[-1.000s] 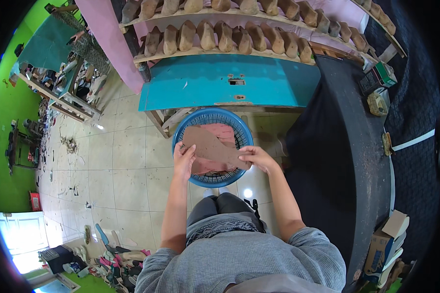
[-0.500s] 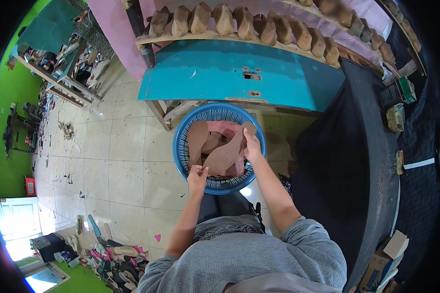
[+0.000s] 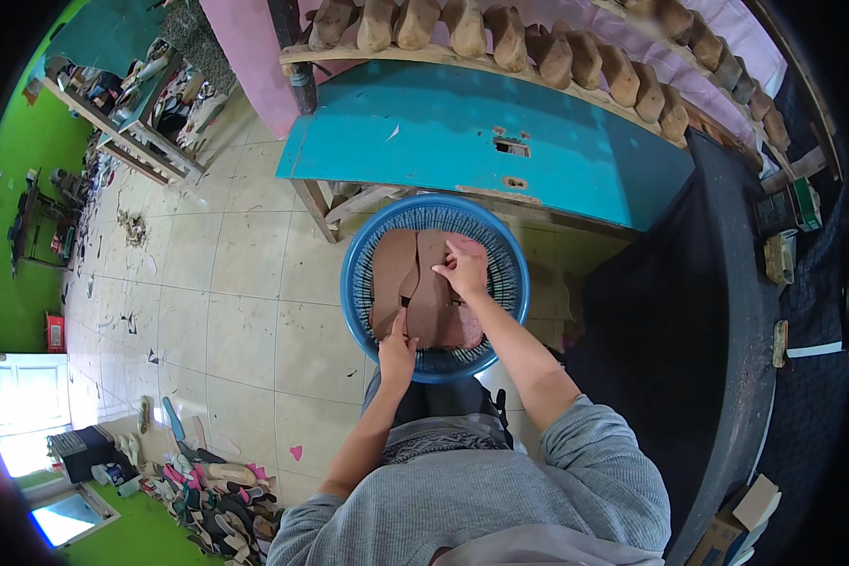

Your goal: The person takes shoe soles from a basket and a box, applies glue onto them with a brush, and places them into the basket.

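- left: heap of shoe parts (image 3: 222, 509) on the tiled floor (image 3: 241, 340), well apart from the basket.
- middle: round blue basket (image 3: 350, 302), near the person's legs, with flat sole-shaped pieces inside.
- left brown piece (image 3: 392, 269): lies in the basket, left part.
- left hand (image 3: 398, 360): index finger straight out, thumb slightly apart, both at the near part of the brown pieces; cannot tell whether they pinch an edge.
- right brown piece (image 3: 430, 316): beside the left one, narrow dark gap between.
- right hand (image 3: 467, 274): thumb and index finger spread moderately wide, tips on the right brown piece's far part.
- pink pieces (image 3: 466, 325): right, partly beneath the brown.
- far: turquoise desk (image 3: 415, 132), wooden lasts (image 3: 468, 30) on a shelf above.
- right: black cloth (image 3: 646, 311).
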